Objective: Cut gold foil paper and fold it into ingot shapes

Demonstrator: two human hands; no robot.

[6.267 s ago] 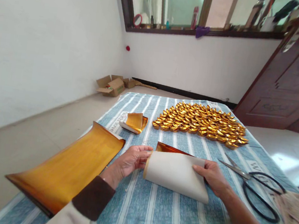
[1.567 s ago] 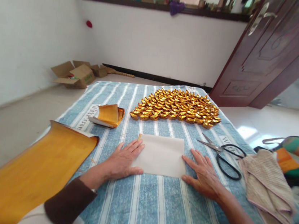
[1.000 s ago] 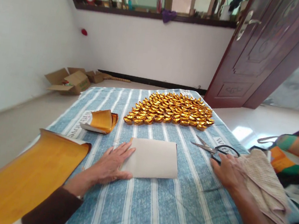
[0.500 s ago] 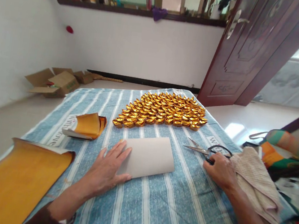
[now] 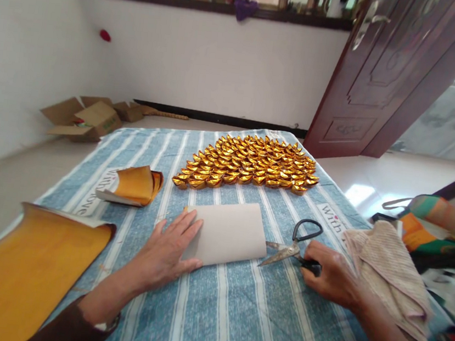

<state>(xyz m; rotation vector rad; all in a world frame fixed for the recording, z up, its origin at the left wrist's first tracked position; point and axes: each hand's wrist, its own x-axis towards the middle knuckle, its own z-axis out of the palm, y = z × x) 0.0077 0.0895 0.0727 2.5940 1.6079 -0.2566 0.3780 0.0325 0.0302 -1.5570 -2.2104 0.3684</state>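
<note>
My left hand (image 5: 174,247) lies flat with fingers spread on the left end of a folded sheet of paper (image 5: 230,234), its pale grey side up. My right hand (image 5: 328,274) is closed around one black handle of a pair of scissors (image 5: 290,249). The blades are parted and point left, their tips at the paper's right edge; whether they touch it I cannot tell. Beyond the paper, many folded gold foil ingots (image 5: 248,165) stand in close rows. Left of my left hand lie a folded bundle of gold paper (image 5: 134,184) and a large gold sheet (image 5: 28,268).
A striped blue cloth (image 5: 230,314) covers the table. At the right edge lies a beige towel (image 5: 389,273), with a colourful bag (image 5: 432,223) beyond it. Open cardboard boxes (image 5: 88,120) sit on the floor at the back left. A brown door (image 5: 371,83) stands back right.
My right hand has moved the scissors left and nearer to me, up to the paper's right edge, and their handles have spread apart. My left hand has stayed on the paper.
</note>
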